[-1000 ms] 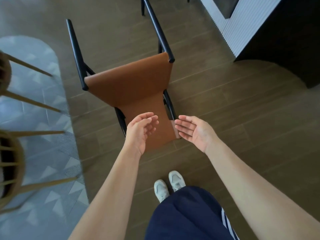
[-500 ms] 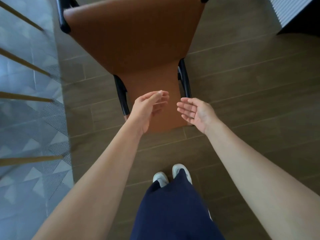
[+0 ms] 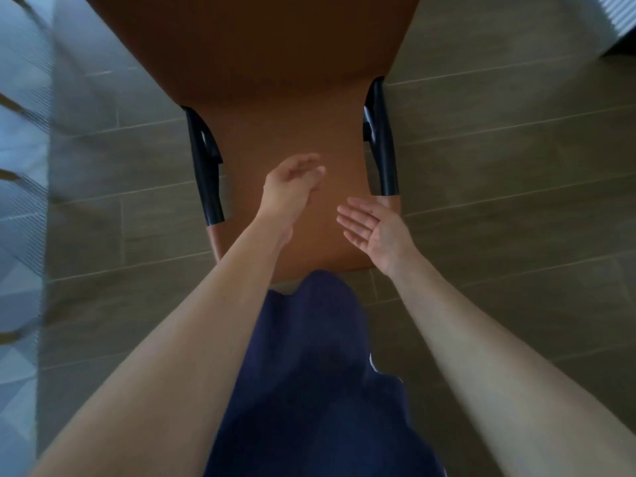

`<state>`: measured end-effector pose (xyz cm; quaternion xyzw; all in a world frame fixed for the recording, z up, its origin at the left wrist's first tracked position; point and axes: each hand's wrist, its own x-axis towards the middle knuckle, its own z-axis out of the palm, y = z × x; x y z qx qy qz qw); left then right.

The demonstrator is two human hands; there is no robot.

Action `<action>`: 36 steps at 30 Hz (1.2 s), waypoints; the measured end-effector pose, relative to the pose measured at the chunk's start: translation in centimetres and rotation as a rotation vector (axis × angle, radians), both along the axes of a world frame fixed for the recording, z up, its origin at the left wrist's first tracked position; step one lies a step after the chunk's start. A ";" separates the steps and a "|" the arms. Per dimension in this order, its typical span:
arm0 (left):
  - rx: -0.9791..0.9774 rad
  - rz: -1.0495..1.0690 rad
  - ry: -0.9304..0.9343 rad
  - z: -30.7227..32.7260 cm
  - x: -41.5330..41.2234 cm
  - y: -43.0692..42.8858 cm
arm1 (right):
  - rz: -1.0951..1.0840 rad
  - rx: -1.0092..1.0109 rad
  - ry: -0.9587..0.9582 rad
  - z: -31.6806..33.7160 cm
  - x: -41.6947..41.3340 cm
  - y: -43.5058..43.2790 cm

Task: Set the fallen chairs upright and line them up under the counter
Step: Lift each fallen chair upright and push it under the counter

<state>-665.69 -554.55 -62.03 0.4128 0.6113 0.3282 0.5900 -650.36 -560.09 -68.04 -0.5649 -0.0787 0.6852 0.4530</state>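
A brown leather chair (image 3: 261,80) with a black metal frame (image 3: 206,173) lies fallen on its back on the wooden floor, its backrest end nearest me. My left hand (image 3: 289,187) hovers over the narrow backrest with fingers loosely extended, holding nothing. My right hand (image 3: 375,228) is beside it, palm up with straight fingers, close to the backrest's right edge by the black frame tube (image 3: 382,142). Neither hand grips the chair. The chair's legs are out of view.
A grey patterned rug (image 3: 20,208) and blurred wooden chair legs (image 3: 13,105) are along the left edge. A corner of the white ribbed counter (image 3: 619,25) shows at the top right. My dark blue trousers (image 3: 309,373) fill the lower middle.
I have leaned in closer: the chair fills more of the view and both hands have come down over the backrest. My shoes are now hidden behind my trousers.
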 end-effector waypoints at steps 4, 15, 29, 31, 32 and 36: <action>0.076 -0.076 0.078 -4.4 0.6 1.7 | 0.005 0.019 0.000 -4.2 -0.3 1.6; 0.018 -0.025 0.074 -11.3 0.2 1.6 | -0.012 0.077 0.068 -9.0 -0.7 3.5; 0.056 -0.236 0.394 -19.0 0.1 -0.9 | -0.080 -0.034 0.127 -14.7 -1.0 0.6; 0.066 -0.263 0.423 -20.3 0.1 -1.6 | -0.114 -0.062 0.136 -15.7 -0.8 0.0; 0.067 -0.284 0.453 -20.9 0.0 -1.9 | -0.131 -0.078 0.138 -16.2 -0.7 -0.3; 0.120 -0.409 0.642 -22.9 -0.6 -3.3 | -0.193 -0.149 0.150 -17.8 -0.6 -1.6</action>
